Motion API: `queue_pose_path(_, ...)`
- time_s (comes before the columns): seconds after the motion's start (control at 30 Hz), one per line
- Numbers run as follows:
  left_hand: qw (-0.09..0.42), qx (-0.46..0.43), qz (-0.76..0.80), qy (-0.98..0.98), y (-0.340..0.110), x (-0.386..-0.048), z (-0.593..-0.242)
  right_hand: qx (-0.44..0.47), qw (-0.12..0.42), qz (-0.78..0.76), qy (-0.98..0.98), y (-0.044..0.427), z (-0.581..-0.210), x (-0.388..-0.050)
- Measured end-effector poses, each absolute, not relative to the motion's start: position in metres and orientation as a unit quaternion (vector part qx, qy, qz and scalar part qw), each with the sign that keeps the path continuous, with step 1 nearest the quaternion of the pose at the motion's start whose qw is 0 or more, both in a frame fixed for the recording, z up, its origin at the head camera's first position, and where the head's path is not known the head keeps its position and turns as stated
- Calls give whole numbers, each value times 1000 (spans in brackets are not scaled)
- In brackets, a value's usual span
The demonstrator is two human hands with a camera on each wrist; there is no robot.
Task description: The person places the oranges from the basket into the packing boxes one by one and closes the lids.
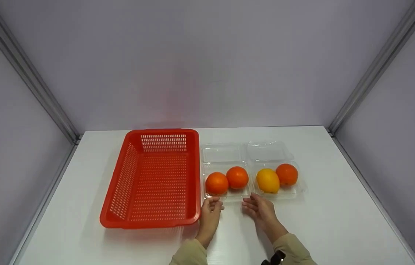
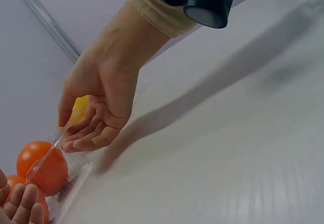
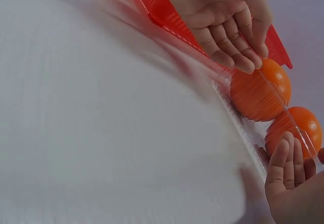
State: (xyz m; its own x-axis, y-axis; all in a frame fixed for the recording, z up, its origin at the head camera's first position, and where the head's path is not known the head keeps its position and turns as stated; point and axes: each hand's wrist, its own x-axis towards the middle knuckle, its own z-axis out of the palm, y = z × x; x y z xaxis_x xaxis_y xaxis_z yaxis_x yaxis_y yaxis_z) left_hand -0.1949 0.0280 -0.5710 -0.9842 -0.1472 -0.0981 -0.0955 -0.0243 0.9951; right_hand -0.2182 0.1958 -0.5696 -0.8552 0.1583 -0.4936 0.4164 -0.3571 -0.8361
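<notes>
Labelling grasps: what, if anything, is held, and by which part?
Can't tell: left hand and right hand are at the near corners of the left box, but no view clearly shows a grip.

White table (image 1: 340, 221) enclosed on three sides
A pale grey-violet back wall (image 1: 207, 55) fills the upper frame, faintly pink near centre; a left wall (image 1: 5, 125) and right wall (image 1: 406, 121) meet it at grey metal strips (image 1: 377, 65).
</notes>
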Motion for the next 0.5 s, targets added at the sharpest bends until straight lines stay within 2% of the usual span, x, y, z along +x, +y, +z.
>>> queue_pose_path(0.2, -22, 135, -743, -655, 22, -198, -578, 255, 77, -794, 546, 198, -569, -219)
queue_pose_path(0.5, -23, 180, -761, -623, 16, -204, -580, 249, 77, -804, 535, 197, -570, -219)
